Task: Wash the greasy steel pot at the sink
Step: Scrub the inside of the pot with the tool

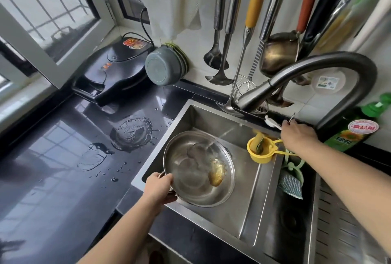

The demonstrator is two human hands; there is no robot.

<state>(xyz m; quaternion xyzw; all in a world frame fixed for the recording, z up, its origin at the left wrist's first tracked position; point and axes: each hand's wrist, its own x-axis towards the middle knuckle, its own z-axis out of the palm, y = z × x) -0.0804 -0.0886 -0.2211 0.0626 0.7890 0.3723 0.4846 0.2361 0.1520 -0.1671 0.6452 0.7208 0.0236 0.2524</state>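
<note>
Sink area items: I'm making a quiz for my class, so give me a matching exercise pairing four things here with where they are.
Things:
1. steel pot
2. yellow strainer
3. green bottle
4. black electric griddle

Places:
a. on the counter by the window
b. tilted in the sink, its handle held by the left hand
c. behind the faucet, at the right
d. hung on the basin divider

Pairs: 1-b, 2-d, 3-c, 4-a

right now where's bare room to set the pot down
Bare sink floor lies right of the pot held by the left hand. The wet counter left of the sink is free too. Crowded: the right edge by the yellow scoop, scrubber and right hand.
</note>
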